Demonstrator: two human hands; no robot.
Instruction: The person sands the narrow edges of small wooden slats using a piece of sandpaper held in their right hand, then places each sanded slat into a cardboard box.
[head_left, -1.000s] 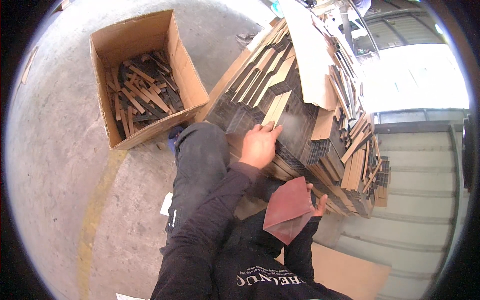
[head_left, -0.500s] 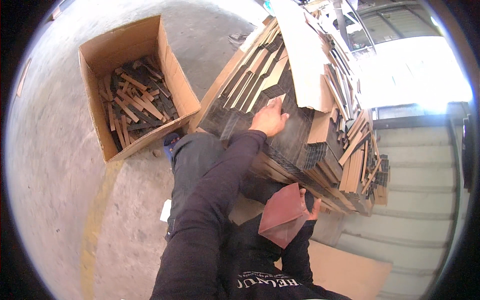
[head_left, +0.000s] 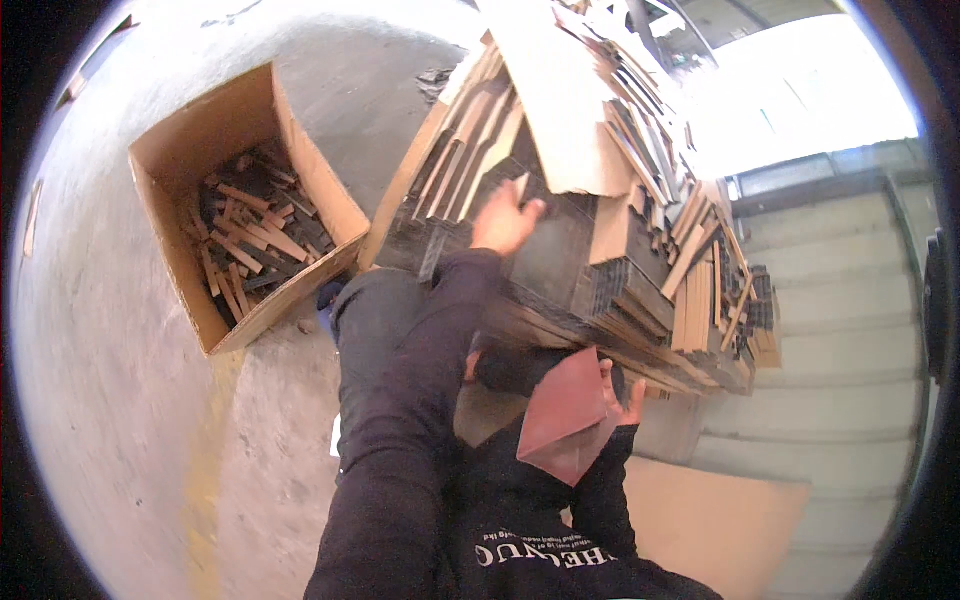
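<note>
A person in dark sleeves looks down over their own arms. The left hand (head_left: 503, 222), near the upper middle of the frame, rests with fingers spread and slack on top of a big heap of strips (head_left: 600, 240), gripping nothing. The heap fills the upper centre and right: dark corrugated panels stacked flat, with pale tan strips of wood or card lying across them and one large sheet of light cardboard (head_left: 560, 100) on top. The right hand (head_left: 615, 395), lower centre, is closed around one reddish-brown square piece (head_left: 565, 415), flat and thin, held tilted close to the body. One open cardboard box (head_left: 190, 150) sits on the concrete floor (head_left: 100, 420) in the upper left, partly filled with many short tan and dark strips, too jumbled to count.
</note>
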